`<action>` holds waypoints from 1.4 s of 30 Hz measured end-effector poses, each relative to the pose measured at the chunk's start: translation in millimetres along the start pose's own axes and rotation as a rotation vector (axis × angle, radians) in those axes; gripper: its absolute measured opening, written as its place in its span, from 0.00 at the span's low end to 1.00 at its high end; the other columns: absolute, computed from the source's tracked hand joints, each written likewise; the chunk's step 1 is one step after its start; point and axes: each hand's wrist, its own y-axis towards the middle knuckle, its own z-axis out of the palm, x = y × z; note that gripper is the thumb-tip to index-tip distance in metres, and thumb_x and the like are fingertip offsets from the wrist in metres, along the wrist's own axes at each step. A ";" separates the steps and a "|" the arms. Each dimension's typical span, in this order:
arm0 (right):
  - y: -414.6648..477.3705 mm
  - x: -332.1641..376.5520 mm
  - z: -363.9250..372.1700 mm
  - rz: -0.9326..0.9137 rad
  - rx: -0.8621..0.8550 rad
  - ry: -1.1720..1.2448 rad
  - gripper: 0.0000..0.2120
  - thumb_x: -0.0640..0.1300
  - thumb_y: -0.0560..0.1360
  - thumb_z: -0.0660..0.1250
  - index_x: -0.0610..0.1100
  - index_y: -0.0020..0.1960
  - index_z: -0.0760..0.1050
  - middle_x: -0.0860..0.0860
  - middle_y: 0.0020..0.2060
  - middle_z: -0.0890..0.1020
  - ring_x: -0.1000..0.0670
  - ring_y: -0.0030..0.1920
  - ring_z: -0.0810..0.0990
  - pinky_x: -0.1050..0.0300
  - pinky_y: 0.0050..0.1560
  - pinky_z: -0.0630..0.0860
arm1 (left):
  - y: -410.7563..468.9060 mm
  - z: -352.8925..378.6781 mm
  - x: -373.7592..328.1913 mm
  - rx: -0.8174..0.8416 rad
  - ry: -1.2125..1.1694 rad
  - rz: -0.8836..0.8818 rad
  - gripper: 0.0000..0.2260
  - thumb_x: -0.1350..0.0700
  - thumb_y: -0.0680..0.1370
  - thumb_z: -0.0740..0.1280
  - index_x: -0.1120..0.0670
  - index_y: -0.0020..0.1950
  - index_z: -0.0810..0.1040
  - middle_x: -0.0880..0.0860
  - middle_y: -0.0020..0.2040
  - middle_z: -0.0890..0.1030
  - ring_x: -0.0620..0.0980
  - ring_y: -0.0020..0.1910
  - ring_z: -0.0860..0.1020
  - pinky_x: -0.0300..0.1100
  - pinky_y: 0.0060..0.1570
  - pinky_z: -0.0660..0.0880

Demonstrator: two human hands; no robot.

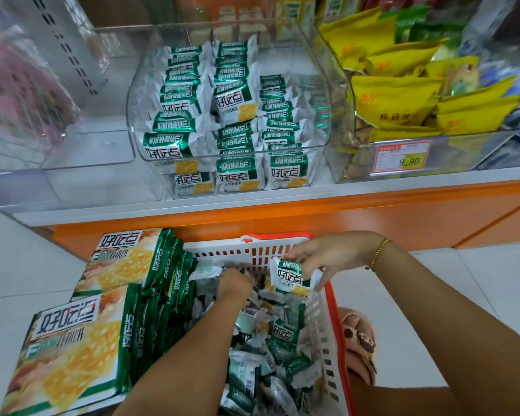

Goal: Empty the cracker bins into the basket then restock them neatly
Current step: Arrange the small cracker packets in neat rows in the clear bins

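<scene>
Big bags [81, 325] lean at the left of the basket [323, 340]. The left grip [233, 285] digs into the loose packs [270, 349] there. Its fingers are buried, so I cannot tell whether it has one. The right grip [327, 255] pinches one pack [288, 277] by its top edge, just above the pile. The bin [132, 97] on the shelf above is part filled in tidy rows, and the right row looks shortest. It seems best to gather packs label-forward, square them into a small stack, then slot them into that short row without toppling neighbours.
</scene>
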 end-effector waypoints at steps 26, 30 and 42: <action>-22.8 55.4 15.2 -0.387 -0.125 0.515 0.17 0.40 0.70 0.69 0.35 0.58 0.78 0.43 0.52 0.84 0.49 0.51 0.84 0.60 0.48 0.80 | -152.5 -94.9 6.2 0.183 -1.270 0.196 0.10 0.64 0.76 0.68 0.57 0.39 0.69 0.54 0.36 0.74 0.52 0.41 0.79 0.47 0.55 0.78; -26.8 70.8 31.0 -0.459 -0.302 0.358 0.11 0.45 0.67 0.74 0.41 0.47 0.80 0.50 0.40 0.85 0.56 0.39 0.82 0.65 0.38 0.76 | -163.5 -100.7 -2.8 0.148 -1.381 0.230 0.13 0.66 0.76 0.68 0.50 0.52 0.70 0.57 0.38 0.71 0.54 0.44 0.77 0.44 0.51 0.75; -43.2 107.8 32.3 -0.427 -0.253 0.353 0.40 0.50 0.60 0.79 0.38 0.67 0.70 0.43 0.59 0.81 0.46 0.55 0.82 0.51 0.54 0.80 | -182.8 -149.6 -9.1 -0.112 -1.083 0.505 0.10 0.66 0.75 0.67 0.50 0.48 0.75 0.54 0.36 0.76 0.51 0.38 0.75 0.39 0.40 0.72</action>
